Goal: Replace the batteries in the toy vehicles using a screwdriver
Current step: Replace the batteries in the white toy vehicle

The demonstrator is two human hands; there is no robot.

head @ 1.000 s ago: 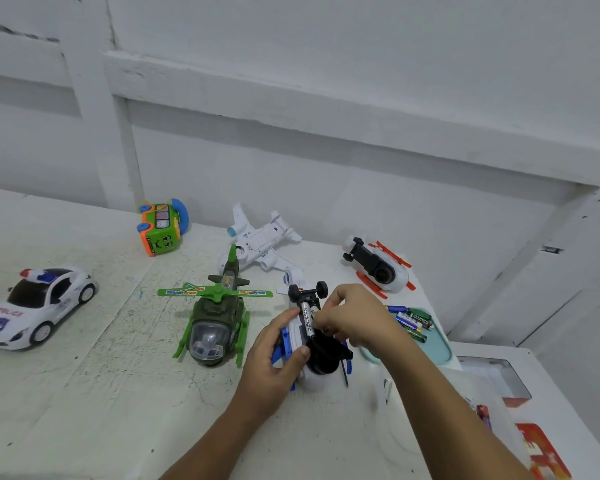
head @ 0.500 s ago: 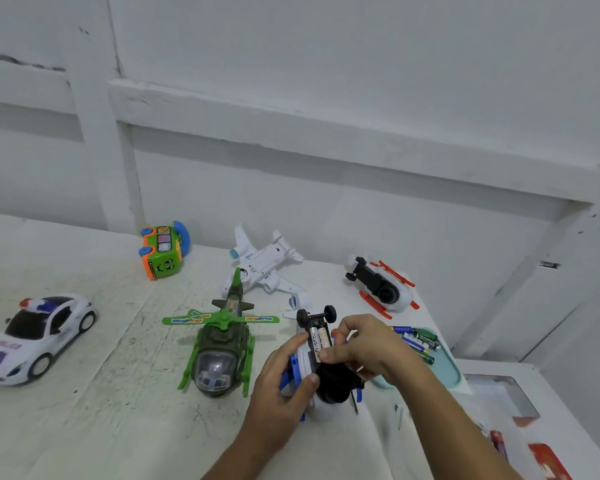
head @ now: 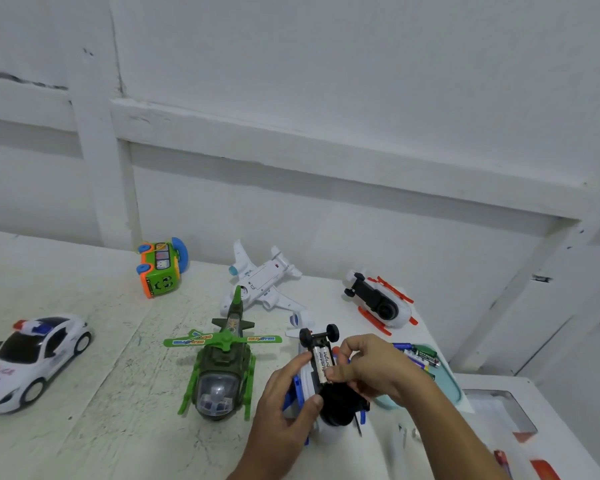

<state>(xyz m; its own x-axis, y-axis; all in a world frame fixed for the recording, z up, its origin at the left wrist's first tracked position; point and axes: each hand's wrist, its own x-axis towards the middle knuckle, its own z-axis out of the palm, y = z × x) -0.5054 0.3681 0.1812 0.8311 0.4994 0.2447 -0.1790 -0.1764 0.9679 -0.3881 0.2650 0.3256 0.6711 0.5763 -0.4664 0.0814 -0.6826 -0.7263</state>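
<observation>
**Dim, cool, even light with a wide-angle bend**

Soft bluish light falls from above, fairly dim and without glare. The green helicopter (head: 222, 372) throws only a faint shadow onto the surface (head: 118, 427), and a grey band of shade lies under the wall ledge (head: 326, 147) behind it. Just right of the helicopter, the print on a battery (head: 321, 363) is legible. Far right of it the near corner smears, and wall lines bow toward the edges.

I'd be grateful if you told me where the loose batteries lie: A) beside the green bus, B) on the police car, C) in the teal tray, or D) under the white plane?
C: the loose batteries lie in the teal tray, just beyond the right hand.
</observation>
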